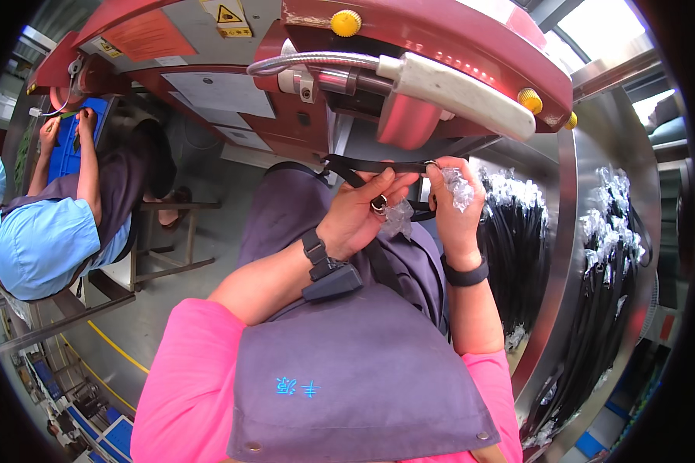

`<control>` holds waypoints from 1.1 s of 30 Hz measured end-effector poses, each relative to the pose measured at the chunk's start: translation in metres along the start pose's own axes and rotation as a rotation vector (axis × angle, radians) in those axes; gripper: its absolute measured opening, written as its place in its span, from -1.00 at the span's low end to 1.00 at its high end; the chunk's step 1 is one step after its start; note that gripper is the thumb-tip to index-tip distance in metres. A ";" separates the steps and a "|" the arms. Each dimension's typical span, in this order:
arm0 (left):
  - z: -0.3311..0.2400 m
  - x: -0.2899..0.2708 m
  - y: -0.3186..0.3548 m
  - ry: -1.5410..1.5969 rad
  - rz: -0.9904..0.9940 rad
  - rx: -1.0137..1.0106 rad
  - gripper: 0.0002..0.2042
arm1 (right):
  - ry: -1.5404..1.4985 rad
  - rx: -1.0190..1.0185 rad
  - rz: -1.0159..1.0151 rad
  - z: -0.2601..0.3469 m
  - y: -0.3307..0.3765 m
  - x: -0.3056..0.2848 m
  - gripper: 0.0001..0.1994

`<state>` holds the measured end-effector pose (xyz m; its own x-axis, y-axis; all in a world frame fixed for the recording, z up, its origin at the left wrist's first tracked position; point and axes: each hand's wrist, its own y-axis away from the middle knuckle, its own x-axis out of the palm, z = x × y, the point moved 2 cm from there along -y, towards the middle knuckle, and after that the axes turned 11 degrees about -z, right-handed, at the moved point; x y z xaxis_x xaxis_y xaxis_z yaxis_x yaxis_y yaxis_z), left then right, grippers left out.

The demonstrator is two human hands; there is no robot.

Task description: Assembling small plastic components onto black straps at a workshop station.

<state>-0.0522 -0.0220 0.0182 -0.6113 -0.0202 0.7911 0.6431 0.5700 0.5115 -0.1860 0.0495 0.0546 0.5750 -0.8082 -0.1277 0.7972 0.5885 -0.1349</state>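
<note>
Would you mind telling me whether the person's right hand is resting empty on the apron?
No, the right hand is raised at the machine, its fingers pinching the black strap and crinkled clear plastic.

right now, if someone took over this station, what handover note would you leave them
Left hand: grips the black strap and a metal ring.
Right hand: pinches the strap's other end, clear plastic wrap bunched in its fingers.
Strap is stretched just under the red machine, above the lap.
Done: bundles of wrapped black straps hang on the right.
Left: this strap is not yet under the machine head.
</note>
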 end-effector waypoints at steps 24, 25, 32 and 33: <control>0.001 0.004 -0.004 0.090 -0.033 -0.004 -0.79 | 0.002 0.219 0.125 0.003 -0.028 0.008 -0.85; 0.000 0.003 -0.004 0.096 -0.031 -0.005 -0.79 | -0.006 0.235 0.131 0.003 -0.029 0.008 -0.85; -0.001 0.007 -0.001 0.105 -0.048 0.001 -0.81 | -0.031 0.290 0.151 0.004 -0.032 0.009 -0.85; -0.001 0.007 -0.001 0.103 -0.045 0.000 -0.81 | -0.039 0.295 0.152 0.003 -0.033 0.009 -0.84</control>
<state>-0.0570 -0.0235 0.0233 -0.5888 -0.1306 0.7976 0.6159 0.5666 0.5474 -0.2062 0.0228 0.0606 0.6935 -0.7154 -0.0858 0.7174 0.6747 0.1734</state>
